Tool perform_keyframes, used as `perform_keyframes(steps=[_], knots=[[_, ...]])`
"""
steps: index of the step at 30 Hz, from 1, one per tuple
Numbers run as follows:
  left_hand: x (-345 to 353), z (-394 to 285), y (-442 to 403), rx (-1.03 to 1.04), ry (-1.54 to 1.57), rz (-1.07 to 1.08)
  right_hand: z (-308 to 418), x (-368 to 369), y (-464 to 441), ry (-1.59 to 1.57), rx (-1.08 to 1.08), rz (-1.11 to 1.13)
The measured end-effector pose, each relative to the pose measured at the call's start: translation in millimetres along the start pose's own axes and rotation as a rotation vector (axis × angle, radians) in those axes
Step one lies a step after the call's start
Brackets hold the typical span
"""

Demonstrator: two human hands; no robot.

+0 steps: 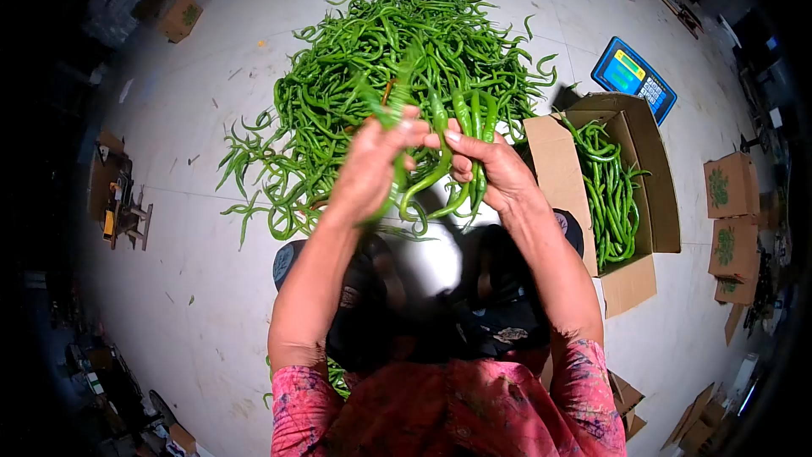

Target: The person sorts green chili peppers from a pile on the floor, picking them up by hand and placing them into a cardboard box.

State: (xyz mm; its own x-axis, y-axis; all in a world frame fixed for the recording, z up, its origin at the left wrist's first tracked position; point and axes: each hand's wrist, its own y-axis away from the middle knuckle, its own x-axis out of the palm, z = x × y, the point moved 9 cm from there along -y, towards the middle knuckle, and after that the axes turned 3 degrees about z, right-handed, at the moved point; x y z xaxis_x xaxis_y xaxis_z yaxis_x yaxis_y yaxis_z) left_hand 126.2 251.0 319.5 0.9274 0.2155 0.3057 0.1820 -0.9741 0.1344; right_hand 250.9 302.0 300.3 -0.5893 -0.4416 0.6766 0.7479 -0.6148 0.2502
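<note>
Several long green chili peppers (480,131) hang from my right hand (505,171), whose fingers are closed around them. Close beside it, my left hand (370,167) is closed on more green chili peppers (399,101), smeared by motion. The fingertips of both hands nearly meet at one curved pepper (438,156); I cannot tell which hand bears it. Just beyond my hands a large heap of green chili peppers (372,51) lies on the floor.
To my right stands an open cardboard box (554,173) with green chili peppers (611,203) inside. A blue scale display (634,76) is behind it. Printed cartons (732,186) stand at the far right. Another carton (180,17) sits at the far left, on the grey floor (186,271).
</note>
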Motion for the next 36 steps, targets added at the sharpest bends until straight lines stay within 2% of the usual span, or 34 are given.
perform_keyframes(steps=[1, 3, 5, 8, 11, 13, 15, 19, 21, 23, 25, 26, 27, 28, 29, 30, 33, 36], knots=[[16, 15, 0, -0.076, -0.026, 0.099, 1, 4, -1, -0.030, -0.033, 0.036], [43, 22, 4, -0.040, -0.008, 0.348, 3, 0, -1, -0.006, -0.061, -0.014], [47, 18, 5, -0.077, 0.045, 0.371, 4, -5, 0, 0.051, -0.084, -0.043], [43, 27, -3, -0.077, 0.068, 0.364, 8, -12, -1, 0.115, -0.150, -0.097], [37, 41, -3, -0.177, 0.290, 0.356, 21, -25, 3, 0.101, -0.222, -0.195], [39, 29, -3, -0.128, 0.441, 0.385, 25, -34, 5, 0.082, -0.224, -0.248], [31, 20, -7, -0.055, 0.466, 0.326, 25, -37, 6, 0.099, -0.211, -0.262], [18, 9, -23, 0.026, 0.181, 0.136, 10, -26, 1, 0.258, -0.121, -0.205], [21, -18, -33, 0.196, -0.011, 0.118, -15, -34, -7, 0.215, -0.067, -0.242], [47, -62, -30, 0.294, -0.246, 0.055, -24, -34, -3, 0.158, -0.053, -0.311], [86, -93, -32, 0.406, -0.371, 0.108, -33, -30, -10, 0.258, 0.000, -0.238], [115, -103, -32, 0.469, -0.455, 0.197, -43, -34, -11, 0.274, 0.094, -0.266], [148, -107, -32, 0.463, -0.562, 0.305, -67, -42, -32, 0.329, 0.009, -0.172], [179, -103, -32, 0.470, -0.552, 0.411, -29, -2, 0, 0.303, -0.044, -0.027], [209, -97, -33, 0.475, -0.541, 0.515, -47, -2, -1, 0.229, -0.226, 0.122], [238, -93, -33, 0.590, -0.642, 0.634, -52, -2, 3, 0.166, -0.241, 0.169], [317, -79, -30, 0.897, -0.752, 0.882, -48, 1, 11, 0.041, -0.248, 0.151], [369, -49, -41, 1.056, -0.927, 0.963, -25, 8, 15, -0.055, -0.317, 0.088]])
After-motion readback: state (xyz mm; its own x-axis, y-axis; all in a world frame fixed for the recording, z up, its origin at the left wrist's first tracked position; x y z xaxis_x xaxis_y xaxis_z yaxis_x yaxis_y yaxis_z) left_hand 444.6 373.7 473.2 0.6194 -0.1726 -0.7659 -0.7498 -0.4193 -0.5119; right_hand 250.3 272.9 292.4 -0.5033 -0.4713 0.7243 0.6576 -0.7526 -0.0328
